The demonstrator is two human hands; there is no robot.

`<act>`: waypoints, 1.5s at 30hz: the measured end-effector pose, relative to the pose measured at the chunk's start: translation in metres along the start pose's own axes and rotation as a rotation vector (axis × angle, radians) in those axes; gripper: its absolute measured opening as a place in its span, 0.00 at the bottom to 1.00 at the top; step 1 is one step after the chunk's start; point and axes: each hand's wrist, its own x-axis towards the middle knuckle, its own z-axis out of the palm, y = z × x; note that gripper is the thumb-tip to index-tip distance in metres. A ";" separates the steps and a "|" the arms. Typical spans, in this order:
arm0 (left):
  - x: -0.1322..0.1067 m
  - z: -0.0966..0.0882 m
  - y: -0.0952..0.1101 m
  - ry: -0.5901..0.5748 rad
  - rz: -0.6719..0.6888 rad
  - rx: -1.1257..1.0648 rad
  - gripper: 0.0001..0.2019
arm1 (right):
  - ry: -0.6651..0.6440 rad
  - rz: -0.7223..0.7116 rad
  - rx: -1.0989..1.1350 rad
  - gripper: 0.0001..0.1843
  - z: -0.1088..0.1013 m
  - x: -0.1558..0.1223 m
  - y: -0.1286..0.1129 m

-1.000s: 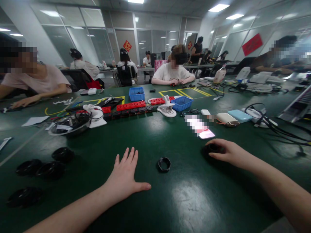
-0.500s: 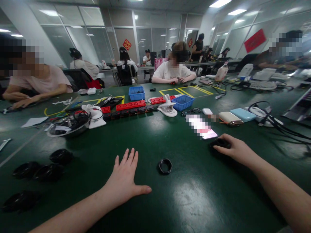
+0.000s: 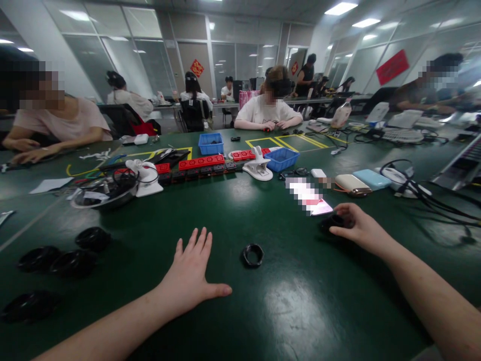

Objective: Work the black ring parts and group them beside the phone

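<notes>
Curling its fingers over a black round part [image 3: 332, 222] beside the phone [image 3: 319, 206], the right hand [image 3: 361, 228] has nudged it slightly outward on the worktop [image 3: 285, 311], while the left hand [image 3: 191, 273] stays flat, spread, near the untouched black ring [image 3: 253, 254].

the table [image 3: 240, 210] is dark green with yellow line markings. a black ring [image 3: 253, 254] lies on it. two baskets [image 3: 211, 144] are blue, the power strips [image 3: 202, 162] red, the clamp [image 3: 258, 166] white, the wall sign [image 3: 392, 67] red.
</notes>
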 end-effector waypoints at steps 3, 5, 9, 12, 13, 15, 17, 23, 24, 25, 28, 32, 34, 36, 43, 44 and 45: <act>0.000 0.002 -0.002 0.021 0.015 -0.019 0.58 | 0.260 -0.070 0.013 0.24 -0.001 -0.010 -0.009; 0.000 0.003 -0.003 0.033 0.023 -0.031 0.58 | 0.350 -0.177 0.026 0.21 0.006 -0.022 -0.023; 0.000 0.004 -0.003 0.043 0.027 -0.050 0.58 | 0.142 -0.548 0.049 0.20 0.039 -0.048 -0.068; -0.001 0.005 -0.002 0.065 0.024 -0.051 0.58 | -0.047 -0.824 0.041 0.25 0.065 -0.063 -0.104; -0.001 0.005 -0.001 0.072 0.022 -0.047 0.58 | -0.084 -0.904 0.023 0.27 0.071 -0.066 -0.114; -0.001 0.005 0.000 0.079 0.017 -0.032 0.58 | -0.119 -0.930 -0.005 0.32 0.082 -0.068 -0.131; -0.002 0.005 0.001 0.076 0.014 -0.014 0.58 | -0.148 -0.872 -0.037 0.40 0.089 -0.066 -0.142; 0.000 0.005 0.001 0.068 0.013 0.003 0.58 | -0.248 -0.727 -0.077 0.49 0.098 -0.059 -0.151; 0.000 0.005 0.000 0.066 0.014 -0.001 0.58 | -0.254 -0.713 -0.063 0.46 0.098 -0.059 -0.151; 0.000 0.005 0.000 0.063 0.015 -0.006 0.58 | -0.259 -0.700 -0.052 0.43 0.097 -0.059 -0.151; 0.000 0.005 -0.001 0.050 0.020 -0.019 0.59 | -0.287 -0.671 -0.042 0.32 0.095 -0.060 -0.151; 0.001 0.005 -0.002 0.042 0.021 -0.032 0.59 | -0.339 -0.656 -0.040 0.21 0.095 -0.057 -0.151; 0.001 0.005 -0.002 0.043 0.025 -0.041 0.59 | -0.354 -0.645 -0.023 0.19 0.095 -0.055 -0.152; 0.001 0.004 -0.001 0.038 0.023 -0.046 0.59 | -0.363 -0.624 0.002 0.19 0.094 -0.052 -0.152; 0.002 0.004 -0.001 0.006 -0.003 -0.034 0.59 | -0.369 -0.580 -0.014 0.21 0.094 -0.041 -0.148; 0.002 0.005 -0.002 0.011 0.002 -0.033 0.59 | -0.363 -0.575 -0.023 0.21 0.094 -0.038 -0.147; 0.003 0.006 -0.002 0.017 0.007 -0.034 0.59 | -0.356 -0.569 -0.030 0.21 0.095 -0.036 -0.146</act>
